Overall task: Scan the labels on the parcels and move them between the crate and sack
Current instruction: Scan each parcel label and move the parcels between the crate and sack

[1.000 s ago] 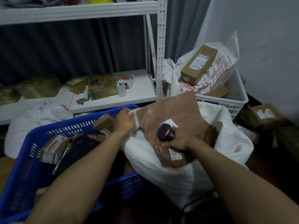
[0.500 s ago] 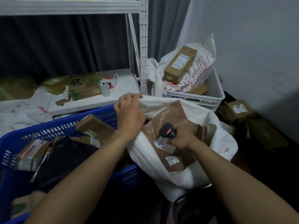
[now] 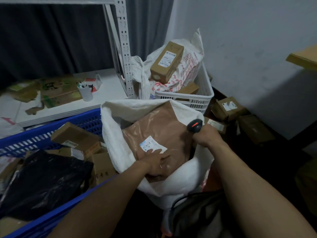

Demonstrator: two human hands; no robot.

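— Where's the parcel?
— The brown parcel (image 3: 154, 124) lies in the mouth of the white sack (image 3: 115, 134), under the left hand (image 3: 154, 163). That hand's straight fingers press it just below the label (image 3: 151, 145).
— And the other hand?
— The right hand (image 3: 205, 137) is clenched round the scanner (image 3: 194, 125), at the sack's far rim. The blue crate (image 3: 34, 137), full of boxes (image 3: 75, 136), sits left of the left hand.
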